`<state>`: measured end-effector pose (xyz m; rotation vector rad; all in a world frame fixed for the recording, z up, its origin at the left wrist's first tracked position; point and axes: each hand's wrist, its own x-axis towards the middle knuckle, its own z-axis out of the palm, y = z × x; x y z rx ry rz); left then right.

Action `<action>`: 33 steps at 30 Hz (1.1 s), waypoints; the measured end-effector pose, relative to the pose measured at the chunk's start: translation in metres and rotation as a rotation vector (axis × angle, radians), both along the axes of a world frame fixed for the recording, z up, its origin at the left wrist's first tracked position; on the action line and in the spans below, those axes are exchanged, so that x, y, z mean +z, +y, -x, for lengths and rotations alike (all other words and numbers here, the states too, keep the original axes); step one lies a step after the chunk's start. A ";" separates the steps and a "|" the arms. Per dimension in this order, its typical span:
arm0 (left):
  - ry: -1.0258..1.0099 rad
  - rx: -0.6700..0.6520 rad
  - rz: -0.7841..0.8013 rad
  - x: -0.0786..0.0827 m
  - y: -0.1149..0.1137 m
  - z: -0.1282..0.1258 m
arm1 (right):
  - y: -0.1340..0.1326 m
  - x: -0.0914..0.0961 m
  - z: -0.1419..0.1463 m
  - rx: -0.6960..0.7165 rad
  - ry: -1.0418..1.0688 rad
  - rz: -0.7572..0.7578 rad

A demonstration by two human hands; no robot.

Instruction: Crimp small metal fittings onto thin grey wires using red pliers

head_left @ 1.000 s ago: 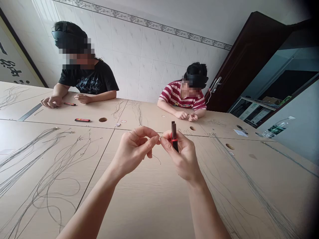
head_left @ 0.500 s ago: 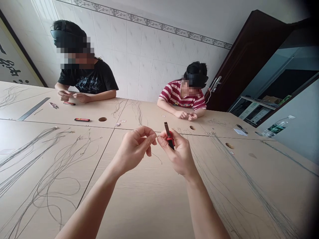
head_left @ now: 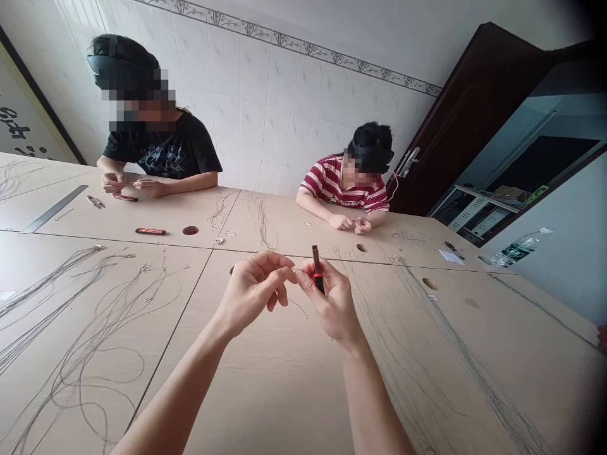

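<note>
My left hand [head_left: 251, 294] is closed in a pinch on a thin dark cord [head_left: 300, 307], whose loose end curves down below the fingers. Close beside it, my right hand [head_left: 336, 306] is closed around a slim red-and-black tool with a metal end [head_left: 316, 268], which points up. The right thumb and forefinger also meet near the left fingertips, at a light-coloured bit of the cord too small to make out. Both hands are raised above the light wooden table [head_left: 279, 392].
Loose cords [head_left: 90, 341] lie at left, and a long cord bundle [head_left: 455, 335] at right. Across the table sit two people, in a black shirt [head_left: 171, 148] and a striped shirt [head_left: 332, 180]. A red-and-black stick [head_left: 150, 231], metal ruler [head_left: 55, 207] and water bottle [head_left: 519, 248] are there too.
The view has shifted slightly. My hands stay together, and a light stretch of cord now shows between the fingertips. The tool stands more upright in my right hand.
</note>
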<state>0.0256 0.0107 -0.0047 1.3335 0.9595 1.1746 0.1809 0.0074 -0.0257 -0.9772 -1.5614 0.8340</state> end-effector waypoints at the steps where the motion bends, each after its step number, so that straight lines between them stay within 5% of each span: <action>1: 0.002 0.004 0.001 0.001 0.001 -0.001 | 0.001 0.000 -0.001 0.000 -0.002 0.010; 15: -0.028 0.009 0.023 -0.008 0.022 0.003 | 0.019 0.001 -0.001 0.070 0.001 0.069; 33: -0.004 0.009 0.035 -0.007 0.018 0.011 | 0.022 0.002 0.004 0.097 -0.034 0.059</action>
